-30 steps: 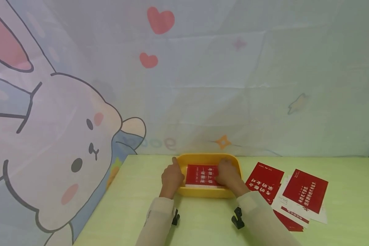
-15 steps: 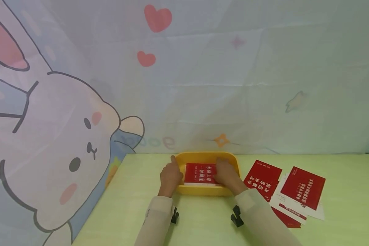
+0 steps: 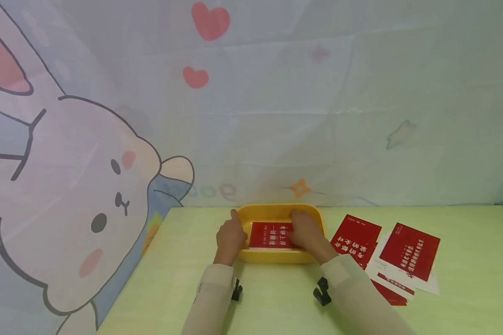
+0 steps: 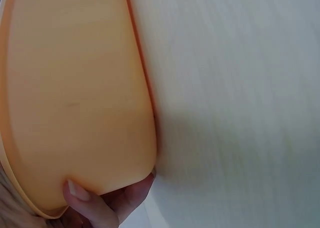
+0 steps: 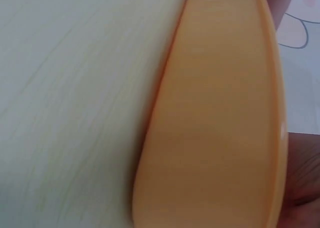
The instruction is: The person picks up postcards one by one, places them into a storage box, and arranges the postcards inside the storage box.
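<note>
A yellow plastic tray [image 3: 276, 256] sits on the table with a stack of red printed cards [image 3: 268, 235] lying in it. My left hand [image 3: 231, 236] grips the tray's left end. In the left wrist view, the thumb [image 4: 80, 195] presses the outer wall and fingers curl beneath the corner. My right hand [image 3: 308, 232] reaches into the tray from the right and covers the right part of the cards. Its fingertips are hidden, so whether it pinches the cards is unclear. In the right wrist view, the tray wall [image 5: 215, 113] blocks most of that hand.
Right of the tray, loose red cards [image 3: 411, 251] and white sheets [image 3: 390, 267] lie overlapping on the pale green table [image 3: 281, 298]. A printed cloth backdrop [image 3: 276, 116] with a cartoon rabbit [image 3: 92, 195] stands behind the table's far edge.
The head view has shifted slightly, moving everything a little up and left. A white strip along the stack's near edge looks thinner. My right hand's knuckles sit slightly farther back; the left hand keeps its hold.
</note>
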### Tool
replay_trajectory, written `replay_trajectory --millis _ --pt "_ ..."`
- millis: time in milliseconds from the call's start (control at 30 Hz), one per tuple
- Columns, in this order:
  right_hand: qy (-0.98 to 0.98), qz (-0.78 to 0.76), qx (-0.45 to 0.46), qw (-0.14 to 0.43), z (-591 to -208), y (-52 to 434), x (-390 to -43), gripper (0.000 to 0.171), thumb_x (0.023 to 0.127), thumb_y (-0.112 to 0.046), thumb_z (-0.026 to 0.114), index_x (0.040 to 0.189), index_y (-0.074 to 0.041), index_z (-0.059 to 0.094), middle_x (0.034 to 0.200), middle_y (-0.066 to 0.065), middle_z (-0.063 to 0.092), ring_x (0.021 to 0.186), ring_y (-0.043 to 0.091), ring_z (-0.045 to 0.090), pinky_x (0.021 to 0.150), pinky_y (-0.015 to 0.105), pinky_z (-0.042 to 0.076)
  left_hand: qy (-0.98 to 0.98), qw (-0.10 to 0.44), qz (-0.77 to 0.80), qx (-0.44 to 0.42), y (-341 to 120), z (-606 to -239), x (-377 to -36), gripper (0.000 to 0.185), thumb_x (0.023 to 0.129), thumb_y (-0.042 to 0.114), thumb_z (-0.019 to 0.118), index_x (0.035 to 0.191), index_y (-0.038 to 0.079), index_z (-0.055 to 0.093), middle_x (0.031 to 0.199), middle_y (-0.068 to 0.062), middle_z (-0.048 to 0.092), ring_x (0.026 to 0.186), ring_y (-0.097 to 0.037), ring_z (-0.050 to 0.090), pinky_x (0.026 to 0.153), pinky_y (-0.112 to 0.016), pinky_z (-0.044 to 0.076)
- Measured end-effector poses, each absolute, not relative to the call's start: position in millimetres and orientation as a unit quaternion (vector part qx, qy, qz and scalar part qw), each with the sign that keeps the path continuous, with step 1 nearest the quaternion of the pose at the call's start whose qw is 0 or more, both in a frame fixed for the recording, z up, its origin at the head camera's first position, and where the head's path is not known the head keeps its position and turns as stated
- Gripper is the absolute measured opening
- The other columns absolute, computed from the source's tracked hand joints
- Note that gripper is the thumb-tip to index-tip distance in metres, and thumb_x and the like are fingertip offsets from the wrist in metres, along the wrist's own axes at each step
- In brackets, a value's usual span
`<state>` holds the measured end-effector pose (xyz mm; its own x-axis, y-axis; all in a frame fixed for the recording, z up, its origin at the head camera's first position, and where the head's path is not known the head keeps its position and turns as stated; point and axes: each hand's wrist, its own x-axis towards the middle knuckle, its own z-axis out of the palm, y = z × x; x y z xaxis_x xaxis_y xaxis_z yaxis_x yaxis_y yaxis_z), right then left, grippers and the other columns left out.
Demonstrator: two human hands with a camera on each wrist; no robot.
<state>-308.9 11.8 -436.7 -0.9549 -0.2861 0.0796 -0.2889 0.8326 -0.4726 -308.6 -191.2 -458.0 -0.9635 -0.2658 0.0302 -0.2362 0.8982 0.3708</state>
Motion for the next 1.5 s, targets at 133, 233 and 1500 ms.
replay_trajectory --millis 133,233,1500 --pt "-0.955 0.262 0.138 -0.007 -430.8 12.2 -308.7 0.054 0.087 -0.011 0.071 0.134 0.004 0.049 0.125 0.023 0.058 0.106 0.033 0.057 0.100 0.051 0.050 -0.974 0.044 -0.185 0.123 -191.9 -457.5 -308.5 0.063 0.086 0.009 0.069 0.140 0.002 0.037 0.091 -0.018 0.067 0.068 -0.028 0.060 0.068 -0.044 0.058" --pt "-0.952 0.274 0.133 -0.012 -427.5 14.0 -307.2 0.052 0.088 -0.011 0.070 0.134 0.003 0.050 0.128 0.024 0.057 0.107 0.033 0.057 0.101 0.051 0.050 -0.975 0.048 -0.182 0.120 -192.4 -457.6 -307.9 0.061 0.085 0.009 0.070 0.137 0.002 0.038 0.088 -0.019 0.066 0.068 -0.030 0.061 0.065 -0.044 0.057" --pt "-0.923 0.370 0.107 0.017 -402.1 101.7 -315.2 0.054 0.102 -0.027 0.050 0.140 0.010 0.039 0.129 0.035 0.050 0.116 0.049 0.053 0.097 0.059 0.047 -0.970 0.024 -0.195 0.145 -204.8 -454.2 -308.3 0.062 0.087 0.013 0.068 0.138 0.000 0.035 0.096 -0.021 0.065 0.072 -0.032 0.062 0.069 -0.047 0.057"
